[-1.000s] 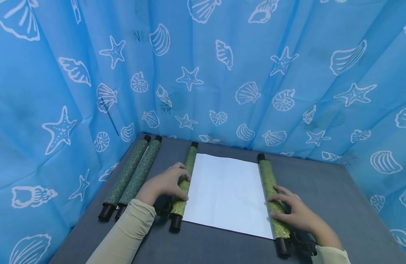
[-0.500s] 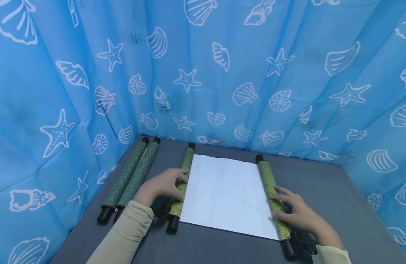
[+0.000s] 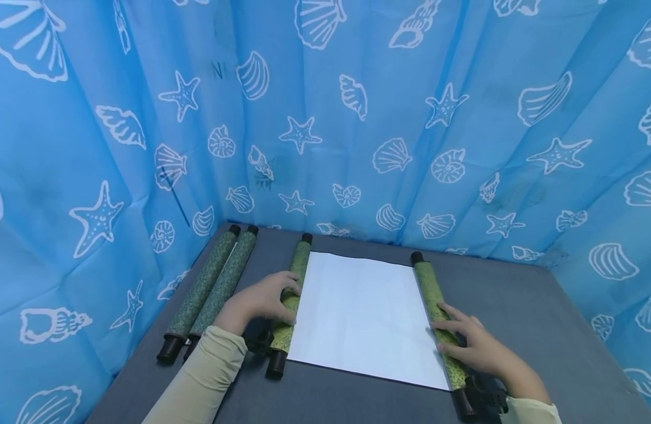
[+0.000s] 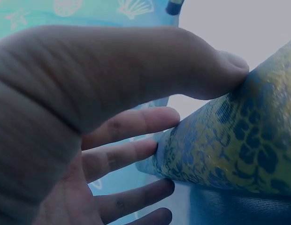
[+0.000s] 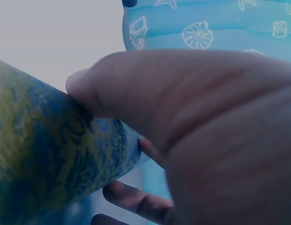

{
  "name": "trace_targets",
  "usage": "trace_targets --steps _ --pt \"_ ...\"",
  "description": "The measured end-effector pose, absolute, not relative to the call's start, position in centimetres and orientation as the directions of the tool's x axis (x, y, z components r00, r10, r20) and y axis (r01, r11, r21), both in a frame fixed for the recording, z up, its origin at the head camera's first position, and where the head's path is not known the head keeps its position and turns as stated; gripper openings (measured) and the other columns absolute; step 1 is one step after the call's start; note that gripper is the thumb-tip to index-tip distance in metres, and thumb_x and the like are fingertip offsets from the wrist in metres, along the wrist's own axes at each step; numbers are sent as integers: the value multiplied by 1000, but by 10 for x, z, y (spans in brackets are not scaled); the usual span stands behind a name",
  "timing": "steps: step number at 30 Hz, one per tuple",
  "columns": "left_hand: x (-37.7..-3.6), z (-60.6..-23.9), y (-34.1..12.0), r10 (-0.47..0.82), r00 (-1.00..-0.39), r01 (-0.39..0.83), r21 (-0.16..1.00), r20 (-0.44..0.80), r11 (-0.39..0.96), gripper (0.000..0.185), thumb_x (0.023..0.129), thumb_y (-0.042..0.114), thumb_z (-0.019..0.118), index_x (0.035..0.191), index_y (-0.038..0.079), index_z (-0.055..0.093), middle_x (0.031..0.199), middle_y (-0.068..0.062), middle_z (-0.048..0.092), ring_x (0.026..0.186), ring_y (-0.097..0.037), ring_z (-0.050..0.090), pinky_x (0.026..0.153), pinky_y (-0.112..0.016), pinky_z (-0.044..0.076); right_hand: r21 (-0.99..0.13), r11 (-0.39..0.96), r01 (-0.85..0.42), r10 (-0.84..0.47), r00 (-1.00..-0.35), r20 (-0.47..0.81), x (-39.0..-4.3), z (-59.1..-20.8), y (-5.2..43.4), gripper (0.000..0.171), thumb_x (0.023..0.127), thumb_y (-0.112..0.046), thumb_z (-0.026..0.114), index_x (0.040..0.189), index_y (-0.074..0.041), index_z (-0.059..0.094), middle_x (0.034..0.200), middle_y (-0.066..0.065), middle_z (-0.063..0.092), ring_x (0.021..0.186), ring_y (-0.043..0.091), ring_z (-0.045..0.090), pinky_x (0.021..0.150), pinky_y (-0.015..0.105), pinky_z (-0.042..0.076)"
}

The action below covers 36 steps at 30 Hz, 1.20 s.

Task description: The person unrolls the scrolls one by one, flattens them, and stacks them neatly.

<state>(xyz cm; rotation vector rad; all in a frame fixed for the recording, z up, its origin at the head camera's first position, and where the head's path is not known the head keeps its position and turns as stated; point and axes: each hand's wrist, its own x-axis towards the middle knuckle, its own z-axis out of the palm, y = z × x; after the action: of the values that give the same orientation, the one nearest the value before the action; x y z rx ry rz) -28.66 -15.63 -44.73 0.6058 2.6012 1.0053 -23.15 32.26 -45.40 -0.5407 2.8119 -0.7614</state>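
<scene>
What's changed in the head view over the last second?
The white sheet lies slightly wider open: the right yellow-green roll has swung right at its near end, and the left yellow-green roll has shifted slightly left. Nothing newly grasped or released. Unchanged: left hand and right hand on their rolls; two dark green rolls in place.

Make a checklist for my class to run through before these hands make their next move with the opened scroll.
1. Left hand holding left roll: ok, thumb and fingers on it.
2. Right hand holding right roll: ok, thumb and fingers on it.
3. White sheet spread between those rolls: ok.
4. Outer green roll and inner green roll apart from left roll: ok.
5. Left sleeve free of inner green roll: cannot tell, they overlap in the head view.
</scene>
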Motion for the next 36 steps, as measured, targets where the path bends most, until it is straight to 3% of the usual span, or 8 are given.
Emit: trace_targets --steps 9,15,24,29,36 --pt "-285 -448 -159 481 -866 273 680 -134 681 52 85 13 88 133 5 70 166 -20 36 153 -45 37 107 -57 51 -518 815 -260 -362 -926 -105 -232 -453 330 49 93 -34 82 136 -12 73 165 31 37 142 66 36 98 82 39" --pt "-283 -447 -161 454 -880 258 663 -138 703 56 83 24 93 133 11 71 166 -17 37 154 -44 35 111 -60 48 -535 800 -271 -372 -924 -89 -235 -451 335 50 92 -33 83 136 -11 72 164 32 37 145 67 32 100 89 31" --pt "-282 -452 -163 447 -883 241 676 -145 696 56 84 21 92 134 12 69 166 -17 34 152 -44 38 104 -57 51 -558 796 -233 -342 -935 -97 -234 -450 340 44 92 -31 84 130 -10 75 162 37 37 144 68 33 101 79 43" --pt "-282 -455 -168 447 -880 224 687 -163 691 55 86 15 88 136 11 67 168 -19 30 153 -45 36 95 -53 51 -545 813 -204 -309 -945 -107 -233 -450 343 47 92 -31 84 131 -7 74 161 37 38 143 66 35 102 77 45" --pt "-281 -457 -177 433 -882 203 682 -184 703 55 87 11 82 140 12 66 170 -19 28 149 -44 38 80 -48 44 -567 787 -243 -343 -936 -76 -230 -453 351 44 94 -18 79 135 -2 71 161 38 38 144 67 33 102 78 44"
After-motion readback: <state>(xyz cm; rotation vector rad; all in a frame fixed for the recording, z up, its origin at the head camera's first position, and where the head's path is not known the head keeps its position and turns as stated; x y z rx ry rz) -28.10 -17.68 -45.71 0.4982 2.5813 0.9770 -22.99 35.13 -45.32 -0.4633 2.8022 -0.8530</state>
